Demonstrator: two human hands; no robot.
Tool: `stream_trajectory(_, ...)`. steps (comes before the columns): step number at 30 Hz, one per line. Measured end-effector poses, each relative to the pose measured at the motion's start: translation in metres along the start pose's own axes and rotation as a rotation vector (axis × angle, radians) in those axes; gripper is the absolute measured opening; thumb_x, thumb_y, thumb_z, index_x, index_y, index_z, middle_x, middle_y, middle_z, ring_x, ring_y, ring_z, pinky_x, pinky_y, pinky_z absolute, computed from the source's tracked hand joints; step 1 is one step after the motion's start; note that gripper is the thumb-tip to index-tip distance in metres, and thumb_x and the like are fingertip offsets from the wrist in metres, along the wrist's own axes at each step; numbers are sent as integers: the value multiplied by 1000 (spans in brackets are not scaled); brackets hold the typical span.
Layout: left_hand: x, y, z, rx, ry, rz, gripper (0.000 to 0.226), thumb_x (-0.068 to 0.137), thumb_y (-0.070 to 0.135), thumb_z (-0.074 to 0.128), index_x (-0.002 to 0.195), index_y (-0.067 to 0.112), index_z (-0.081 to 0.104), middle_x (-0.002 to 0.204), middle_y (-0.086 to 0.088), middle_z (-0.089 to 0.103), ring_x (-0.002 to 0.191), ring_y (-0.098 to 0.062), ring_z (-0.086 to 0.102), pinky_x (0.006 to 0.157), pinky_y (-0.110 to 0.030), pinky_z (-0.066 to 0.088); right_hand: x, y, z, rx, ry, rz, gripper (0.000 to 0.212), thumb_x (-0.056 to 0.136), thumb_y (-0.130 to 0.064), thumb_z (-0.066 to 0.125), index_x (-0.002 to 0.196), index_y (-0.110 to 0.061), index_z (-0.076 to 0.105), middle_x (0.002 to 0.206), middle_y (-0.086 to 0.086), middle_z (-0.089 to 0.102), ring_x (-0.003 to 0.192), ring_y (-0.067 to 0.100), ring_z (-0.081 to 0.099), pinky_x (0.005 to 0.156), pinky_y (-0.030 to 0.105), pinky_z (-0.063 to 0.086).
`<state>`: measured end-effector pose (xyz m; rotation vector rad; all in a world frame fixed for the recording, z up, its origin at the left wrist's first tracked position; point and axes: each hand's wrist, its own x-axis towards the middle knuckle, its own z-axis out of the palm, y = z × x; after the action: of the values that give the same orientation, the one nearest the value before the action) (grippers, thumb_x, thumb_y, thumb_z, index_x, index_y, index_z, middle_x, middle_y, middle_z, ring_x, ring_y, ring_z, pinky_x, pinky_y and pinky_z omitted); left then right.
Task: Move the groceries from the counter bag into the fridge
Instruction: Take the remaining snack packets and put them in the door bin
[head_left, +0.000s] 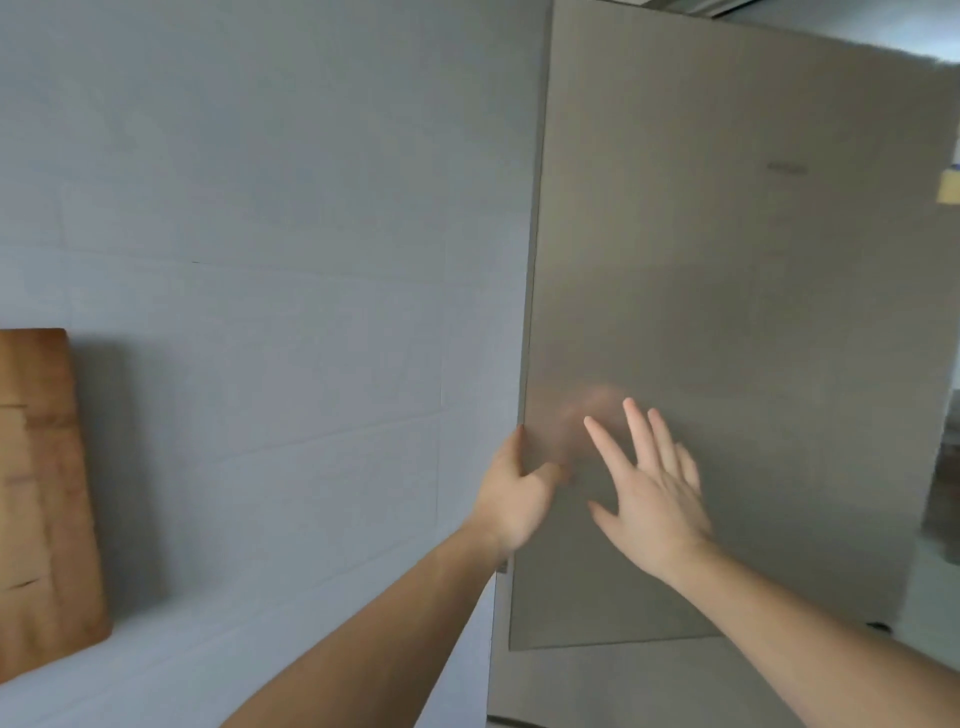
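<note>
The steel fridge door fills the right half of the head view and stands slightly ajar from the cabinet. My left hand grips the door's left edge, fingers hooked behind it and thumb on the front. Just to its right, my right hand is spread with straight fingers in front of the door's face; whether it touches the steel I cannot tell. A faint reflection of the hands shows on the steel. The bag and the groceries are out of view.
A grey tiled wall runs along the left. A wooden cutting board leans against it on the white counter at the lower left. The lower fridge door sits below the upper one.
</note>
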<state>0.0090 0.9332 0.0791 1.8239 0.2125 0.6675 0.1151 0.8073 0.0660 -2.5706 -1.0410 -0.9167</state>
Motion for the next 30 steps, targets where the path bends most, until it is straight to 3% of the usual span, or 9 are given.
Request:
stream_trajectory(4,29,-13,-6,68,7,28,40,83,7,58,111,35,55,103,28,62,97,13,56,84,-15,45,23,1,18,-40,-38,-8,90,87,-45,58,151,-41,-5,157,2,-28,147,28,-20,118,51,8)
stream_trajectory(6,40,-22,-8,201,36,44,45,83,4,52,119,32,49,110,25,58,103,7,54,89,-19,45,34,2,26,-69,-52,-29,91,88,-44,58,150,-41,-8,156,2,-31,146,29,-22,117,55,7)
stream_trajectory(8,50,-31,-6,329,82,67,57,86,6,49,139,25,39,129,14,54,121,-6,50,99,-29,45,45,5,36,-73,-48,-43,92,87,-43,60,151,-41,-6,156,2,-30,146,29,-22,115,60,9)
stream_trajectory(10,60,-38,-3,381,144,65,66,89,10,49,149,24,27,140,7,47,129,-13,46,103,-36,46,56,9,46,-104,-20,-64,94,80,-42,68,152,-40,7,159,4,-20,147,31,-13,110,66,15)
stream_trajectory(13,78,-49,3,381,262,72,64,90,11,49,148,25,28,142,6,48,129,-16,49,101,-38,47,69,16,64,-129,50,-76,98,58,-36,84,146,-34,38,159,9,13,145,35,15,100,70,25)
stream_trajectory(15,89,-53,6,375,308,61,65,90,11,52,150,23,28,144,6,47,130,-15,48,105,-36,44,77,17,73,-146,71,-86,98,54,-34,86,143,-32,44,158,10,21,143,36,20,99,70,24)
stream_trajectory(20,114,-61,14,404,313,10,72,89,10,53,153,20,22,148,1,43,135,-18,43,108,-33,39,94,18,85,-172,31,-70,95,59,-30,80,145,-32,40,160,8,19,145,35,13,100,69,20)
stream_trajectory(25,132,-63,11,485,217,-29,76,84,5,49,153,21,22,149,2,39,134,-19,42,106,-31,40,108,21,90,-160,-33,-117,85,83,-37,60,153,-30,12,161,6,-12,142,32,-17,107,67,13)
stream_trajectory(30,140,-64,3,579,110,-37,77,86,6,53,154,21,18,159,5,22,142,-13,29,106,-13,24,112,17,92,-185,-92,-114,86,86,-33,57,153,-26,5,160,9,-17,145,36,-14,106,70,13)
